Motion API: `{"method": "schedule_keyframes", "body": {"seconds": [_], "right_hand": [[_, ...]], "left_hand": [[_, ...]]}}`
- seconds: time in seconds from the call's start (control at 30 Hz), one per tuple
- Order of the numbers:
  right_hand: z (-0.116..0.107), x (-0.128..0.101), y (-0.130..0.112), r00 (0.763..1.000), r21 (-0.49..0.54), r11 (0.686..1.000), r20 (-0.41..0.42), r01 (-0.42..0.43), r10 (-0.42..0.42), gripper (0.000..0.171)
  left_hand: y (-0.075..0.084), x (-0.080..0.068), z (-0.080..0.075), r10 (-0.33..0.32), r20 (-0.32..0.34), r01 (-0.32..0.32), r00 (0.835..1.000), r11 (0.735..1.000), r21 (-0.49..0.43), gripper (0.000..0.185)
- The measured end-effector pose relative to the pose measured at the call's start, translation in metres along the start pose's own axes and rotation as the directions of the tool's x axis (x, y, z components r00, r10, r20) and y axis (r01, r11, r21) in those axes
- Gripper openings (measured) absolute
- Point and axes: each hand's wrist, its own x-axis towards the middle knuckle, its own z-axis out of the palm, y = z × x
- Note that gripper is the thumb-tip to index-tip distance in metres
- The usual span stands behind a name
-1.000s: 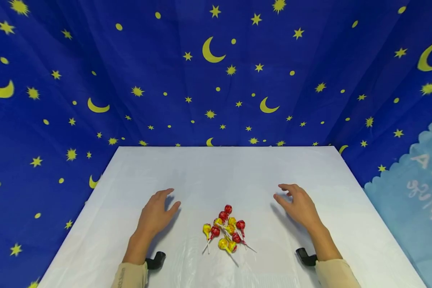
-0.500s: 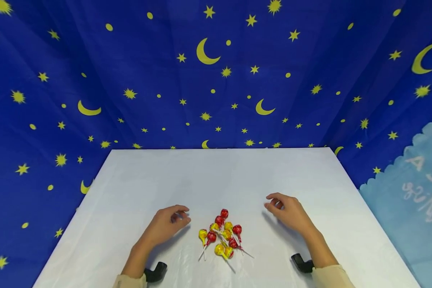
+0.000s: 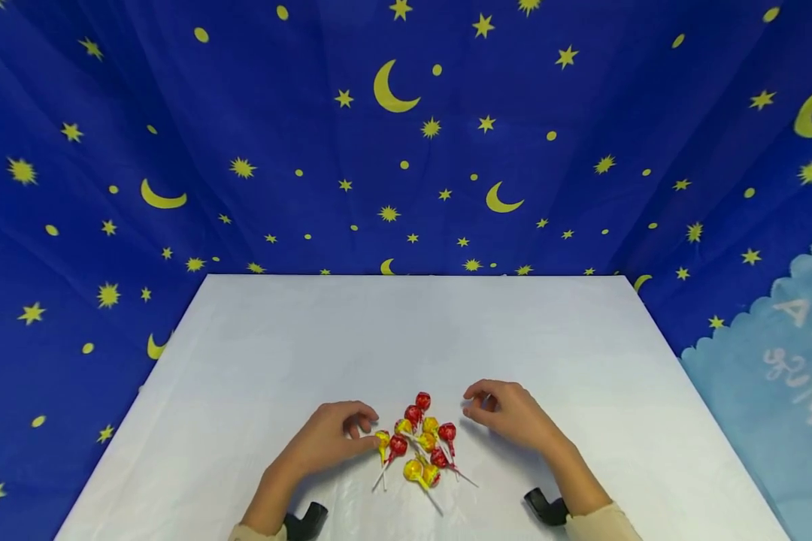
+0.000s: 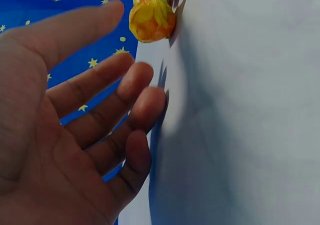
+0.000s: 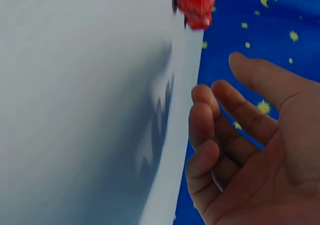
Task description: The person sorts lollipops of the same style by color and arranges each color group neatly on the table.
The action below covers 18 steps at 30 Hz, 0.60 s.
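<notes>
Several red and yellow lollipops lie in a loose pile at the middle front of the white table. My left hand (image 3: pixel 331 437) is at the pile's left side, thumb and index finger beside the leftmost yellow lollipop (image 3: pixel 383 437). In the left wrist view a gap shows between the thumb and this yellow lollipop (image 4: pixel 152 22); the palm holds nothing. My right hand (image 3: pixel 510 412) hovers to the right of the pile, fingers loosely bent, apart from the red lollipop (image 3: pixel 447 432) nearest it. The right wrist view shows red wrapped candy (image 5: pixel 196 6) beyond the fingertips.
The white table (image 3: pixel 406 323) reaches back to a blue curtain (image 3: pixel 298 135) with yellow moons and stars. A light-blue panel with lettering (image 3: pixel 778 346) hangs at the right. A black device sits at each wrist, left (image 3: pixel 307 520) and right (image 3: pixel 545 507).
Both hands have moved inward towards the lollipops, the left reaching the pile's edge and the right coming closer. Their fingers have bent a little more. The pile lies as before.
</notes>
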Motion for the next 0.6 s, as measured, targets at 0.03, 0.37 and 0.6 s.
{"method": "schedule_keyframes", "body": {"seconds": [0.03,0.37,0.6], "right_hand": [[0.002,0.000,-0.002,1.000,0.001,1.000,0.018,0.012,-0.012,0.022],[0.014,-0.001,-0.016,0.995,-0.035,0.999,0.095,0.031,-0.028,0.026],[0.018,-0.001,-0.015,0.989,-0.007,0.999,0.140,0.041,-0.039,0.028]], "left_hand": [[0.001,0.000,0.001,0.006,0.005,-0.006,1.000,1.000,0.005,0.035],[0.007,0.004,0.006,-0.006,0.015,0.004,1.000,0.996,0.091,0.035],[0.007,0.007,0.011,-0.013,0.012,0.011,1.000,0.987,0.159,0.027]]}}
